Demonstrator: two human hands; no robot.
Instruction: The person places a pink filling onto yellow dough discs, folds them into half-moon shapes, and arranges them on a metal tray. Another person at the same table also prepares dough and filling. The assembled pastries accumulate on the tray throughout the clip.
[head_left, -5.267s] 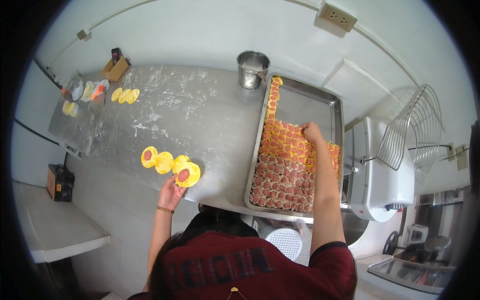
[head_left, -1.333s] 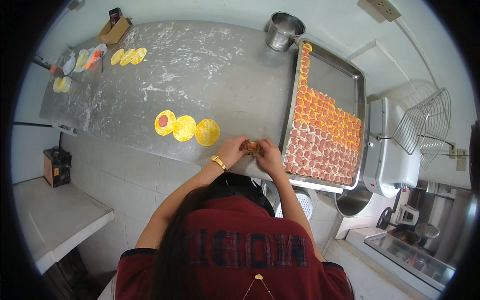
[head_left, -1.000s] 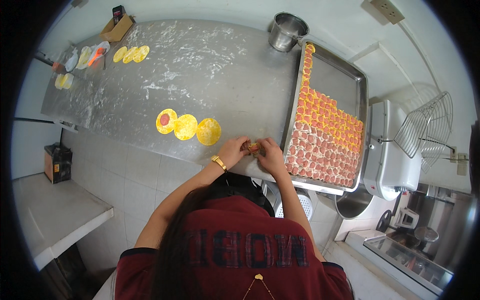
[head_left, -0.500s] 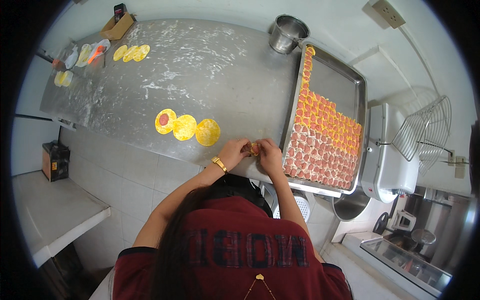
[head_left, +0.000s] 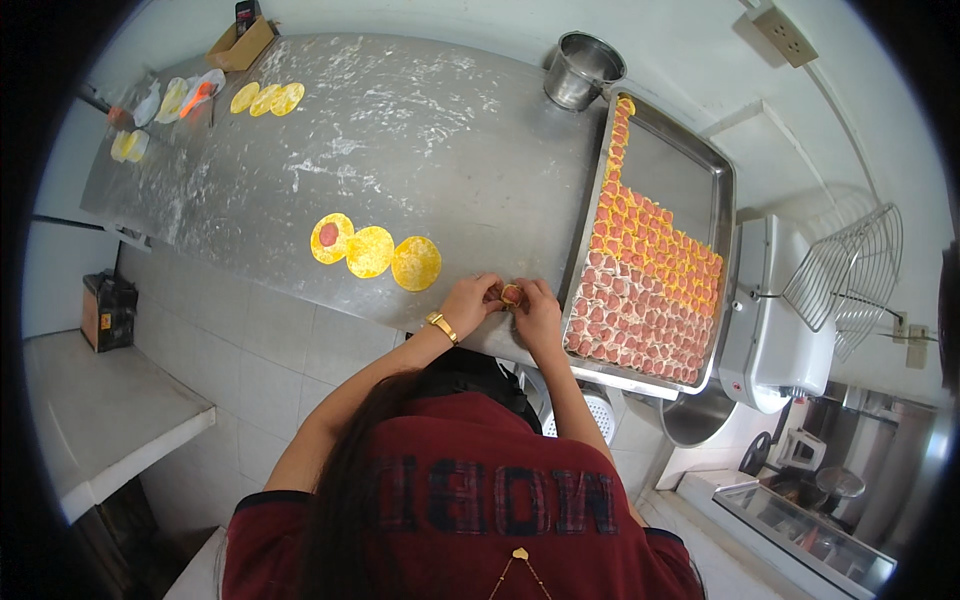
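Observation:
Between the fingertips of my left hand (head_left: pixel 478 304) and my right hand (head_left: pixel 538 314) is a small dumpling (head_left: pixel 511 295), a yellow wrapper gathered round pinkish filling. Both hands pinch it from either side over the near edge of the metal table (head_left: pixel 480 180). Left of them lie three round yellow wrappers in a slightly overlapping row: a wrapper (head_left: pixel 416 264), a middle wrapper (head_left: pixel 369 252) and a far-left wrapper (head_left: pixel 345 232) bearing a lump of pink filling (head_left: pixel 328 235). Right of my hands, a large metal tray (head_left: pixel 722 165) holds tight rows of dumplings (head_left: pixel 640 290), some yellow-wrapped, some pale.
A steel pot (head_left: pixel 582 72) stands behind the tray. More yellow wrappers (head_left: pixel 267 100) lie far left, near plates (head_left: pixel 205 90) with an orange utensil and a cardboard box (head_left: pixel 240 45). A white machine with a wire guard (head_left: pixel 840 280) stands right of the tray.
The dumpling looks rounder and more closed between my fingers, with its pink top showing. My hands stay in nearly the same place; the view has shifted slightly.

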